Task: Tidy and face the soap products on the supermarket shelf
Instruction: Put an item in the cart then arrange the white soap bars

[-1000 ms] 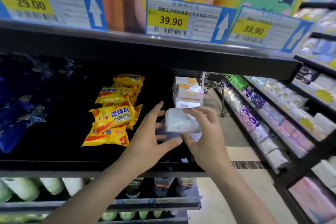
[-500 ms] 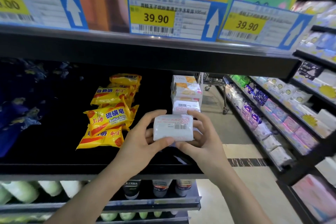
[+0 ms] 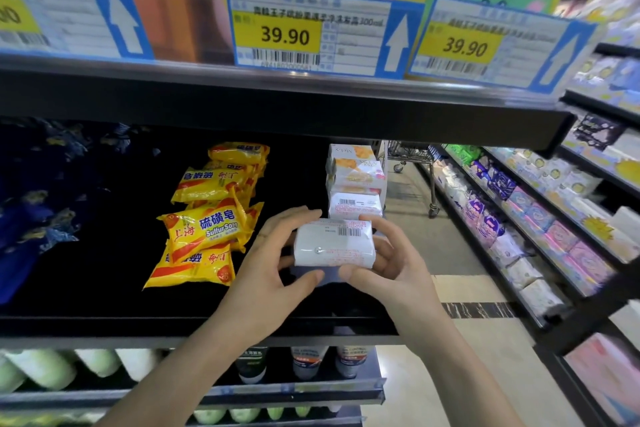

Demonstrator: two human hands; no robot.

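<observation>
White wrapped soap bar (image 3: 334,243), barcode up, gripped by both hands (image 3: 273,274) (image 3: 394,270).

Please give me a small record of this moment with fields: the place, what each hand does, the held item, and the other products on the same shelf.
place: supermarket aisle, black shelf
left hand: grips the left end of the white soap pack
right hand: grips its right end
white soap pack: held in front of the shelf, barcode side facing the camera
boxed soaps: stacked behind the held pack, at the shelf's right end
yellow sulfur soap packs: loose untidy pile, left of the hands
price tags: 39.90, on the shelf above
</observation>
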